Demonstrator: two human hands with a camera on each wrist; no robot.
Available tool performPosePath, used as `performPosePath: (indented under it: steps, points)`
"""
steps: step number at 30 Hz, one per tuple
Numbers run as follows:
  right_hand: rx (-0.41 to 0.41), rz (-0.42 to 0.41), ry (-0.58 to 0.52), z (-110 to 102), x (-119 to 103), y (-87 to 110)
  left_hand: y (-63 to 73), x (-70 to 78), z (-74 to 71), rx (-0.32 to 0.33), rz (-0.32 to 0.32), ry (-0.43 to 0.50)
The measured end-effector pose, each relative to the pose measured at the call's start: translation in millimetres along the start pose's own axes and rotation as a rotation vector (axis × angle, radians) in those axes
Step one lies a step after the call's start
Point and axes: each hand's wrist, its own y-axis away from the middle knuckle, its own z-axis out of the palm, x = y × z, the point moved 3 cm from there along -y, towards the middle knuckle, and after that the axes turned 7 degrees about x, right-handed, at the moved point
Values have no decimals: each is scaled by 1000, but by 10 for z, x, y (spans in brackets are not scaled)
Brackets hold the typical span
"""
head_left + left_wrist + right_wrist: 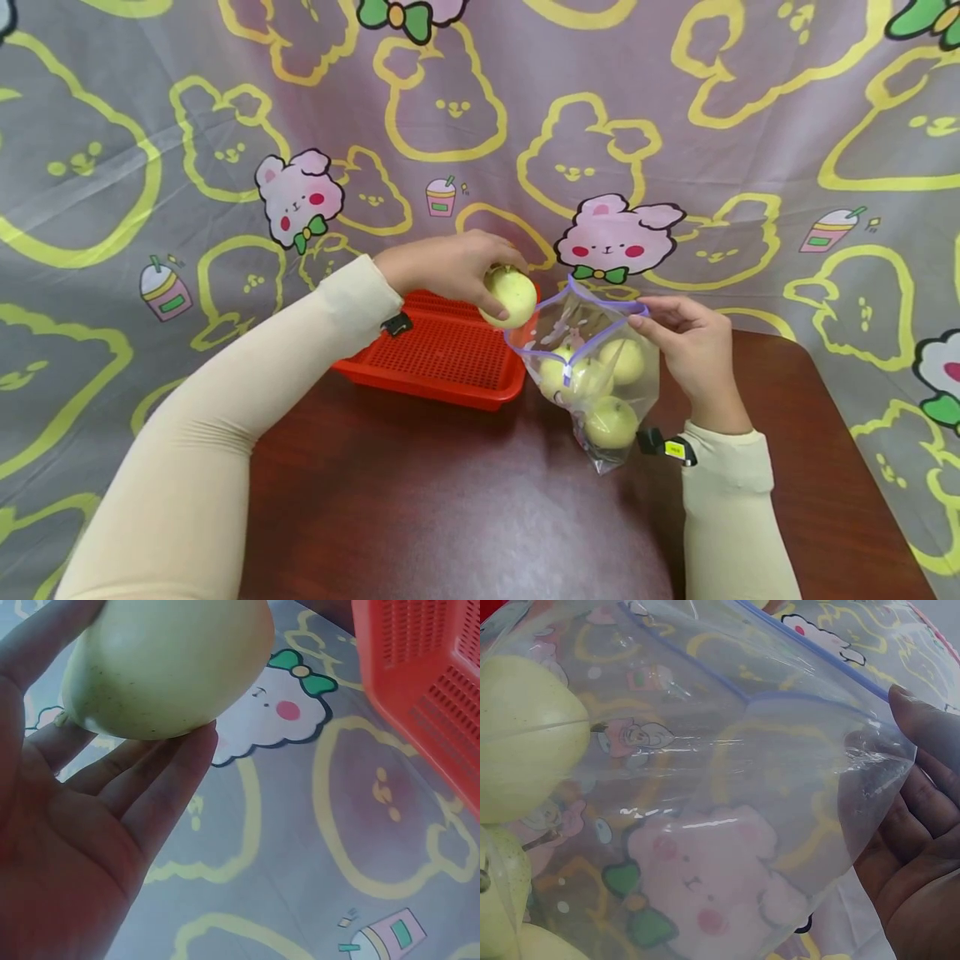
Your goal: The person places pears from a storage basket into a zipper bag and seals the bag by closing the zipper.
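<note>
My left hand [457, 265] grips a pale yellow-green apple [513, 297], held up just left of the bag's mouth. In the left wrist view the fingers curl under the same apple [169, 667]. With thumb and fingers, my right hand [693, 346] pinches the purple-edged rim of a clear zip bag [647, 385]. The bag's mouth gapes open, its zip slider at the front. Several similar apples [611, 422] sit inside it, seen through the plastic. In the right wrist view the right hand [922, 847] pinches the bag's corner, with apples [529, 739] at the left.
A red perforated plastic basket [427, 396] stands left of the bag, under my left forearm. Both are on a dark reddish-brown table [465, 508]. Behind the table hangs a grey curtain [480, 187] with cartoon bears, close to the basket's back.
</note>
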Motion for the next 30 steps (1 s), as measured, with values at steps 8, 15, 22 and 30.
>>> performPosePath:
  steps: [8,15,22,30]
  points:
    - [-4,4,-11,-2,6,-3,-78,139,51,7,25,-24]
    - [-1,-10,-1,-6,12,0,-147,235,170,3,74,-3]
    - [-1,-24,-22,-9,5,-3,-222,292,267,7,128,11]
    - [8,-18,-10,-32,1,-10,-323,359,357,2,121,-22]
